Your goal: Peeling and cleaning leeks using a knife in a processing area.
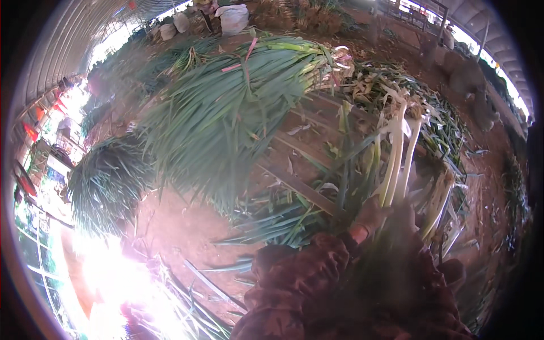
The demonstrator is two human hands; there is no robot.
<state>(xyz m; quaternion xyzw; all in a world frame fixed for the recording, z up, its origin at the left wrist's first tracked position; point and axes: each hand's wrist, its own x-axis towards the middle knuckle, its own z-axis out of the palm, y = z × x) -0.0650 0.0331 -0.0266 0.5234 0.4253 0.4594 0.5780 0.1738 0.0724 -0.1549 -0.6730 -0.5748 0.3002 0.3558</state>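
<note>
Several long green onions (395, 153) stand nearly upright in front of me, roots up, pale stems down. My left hand (369, 215) is closed round their lower stems. My right hand (405, 218) is close beside it at the same stems, but blur and shade hide its fingers. Loose green onion leaves (283, 221) lie to the left of my hands. More pale stems with withered leaves (439, 204) lean just to the right.
A large tied bundle of green onions (243, 96) lies on wooden slats (300, 190) ahead. Another leafy bundle (110, 184) is at the left. Peeled leaf waste (436, 122) is heaped at the right. A white sack (232, 20) stands at the back.
</note>
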